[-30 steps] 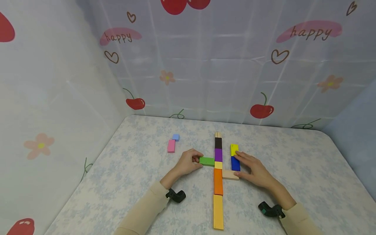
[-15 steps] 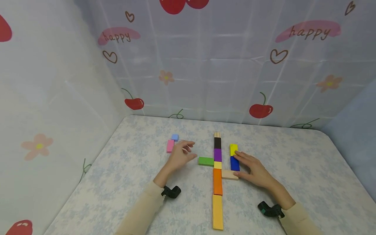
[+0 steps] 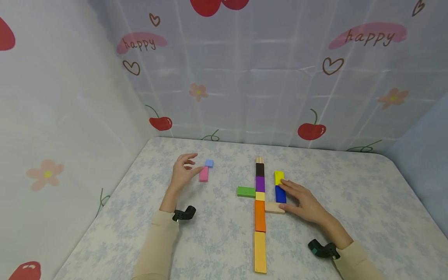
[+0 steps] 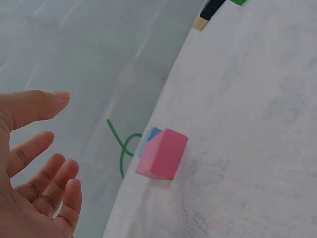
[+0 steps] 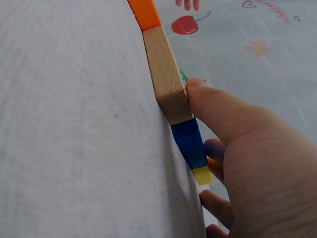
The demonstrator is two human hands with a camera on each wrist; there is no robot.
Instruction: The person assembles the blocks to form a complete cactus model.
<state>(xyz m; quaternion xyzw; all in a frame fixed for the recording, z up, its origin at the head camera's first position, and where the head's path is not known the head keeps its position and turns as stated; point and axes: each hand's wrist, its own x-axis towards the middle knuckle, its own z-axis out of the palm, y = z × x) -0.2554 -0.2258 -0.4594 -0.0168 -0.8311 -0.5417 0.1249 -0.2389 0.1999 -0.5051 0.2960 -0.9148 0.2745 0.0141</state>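
My left hand (image 3: pixel 182 171) hovers just left of a pink block (image 3: pixel 203 174), thumb and fingers spread and holding nothing. A small light blue block (image 3: pixel 209 163) lies at the pink block's far end. On the right, my right hand (image 3: pixel 303 202) rests over a plain wooden block (image 3: pixel 274 208), a blue block (image 3: pixel 280 194) and a yellow block (image 3: pixel 279 177). In the right wrist view its thumb touches the top edge of the wooden block (image 5: pixel 163 64), and its fingers extend past the blue one. A green block (image 3: pixel 246 192) lies between the hands.
A straight column of blocks runs down the table: black (image 3: pixel 260 170), purple (image 3: pixel 260 184), small pale yellow (image 3: pixel 260 196), orange (image 3: pixel 260 216) and long yellow-orange (image 3: pixel 260 252). Thin pale sticks (image 3: pixel 259 160) lie at its far end. A printed curtain (image 3: pixel 245 97) stands behind the table.
My left hand has let go of the green block and moved left and away from me to the pink block. The right hand has stayed in place.
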